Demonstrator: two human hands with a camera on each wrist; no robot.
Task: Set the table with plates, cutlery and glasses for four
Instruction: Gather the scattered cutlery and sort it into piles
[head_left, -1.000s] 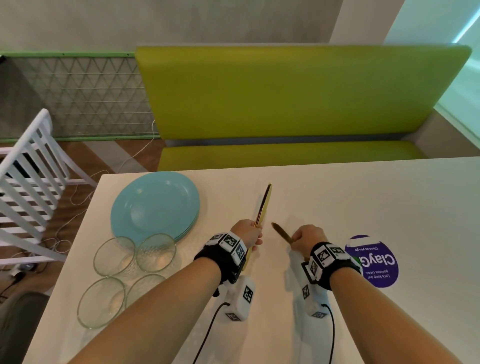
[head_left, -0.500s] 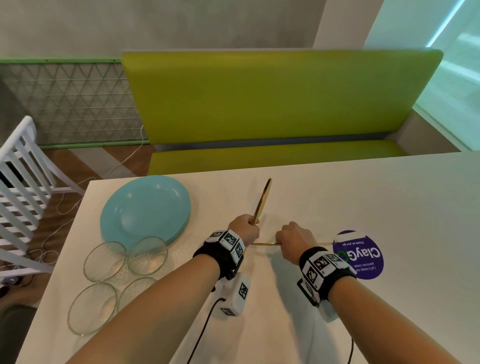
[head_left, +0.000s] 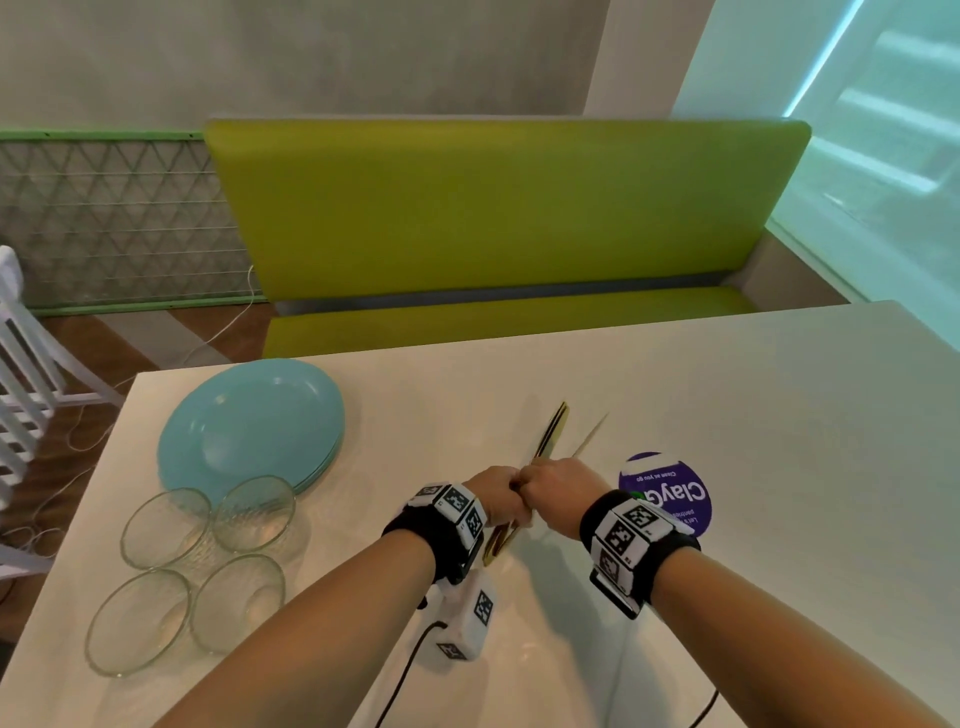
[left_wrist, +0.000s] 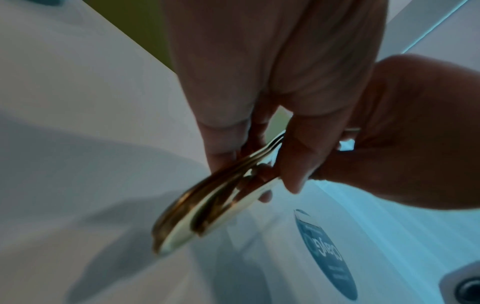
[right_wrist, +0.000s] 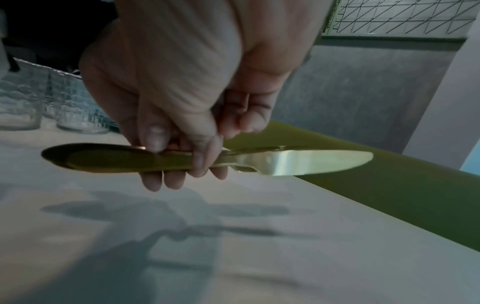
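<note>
We hold a bundle of gold cutlery (head_left: 550, 436) above the white table (head_left: 727, 415), its long axis running from near our body out toward the green bench (head_left: 493, 218), blades pointing away. Our left hand (head_left: 493, 493) grips the bundle around the handles; our right hand (head_left: 558, 493), touching the left, grips a gold knife (head_left: 589, 436) angled slightly rightward. Left of us sit stacked blue plates (head_left: 249, 421) and four glasses (head_left: 208, 566), upright.
</note>
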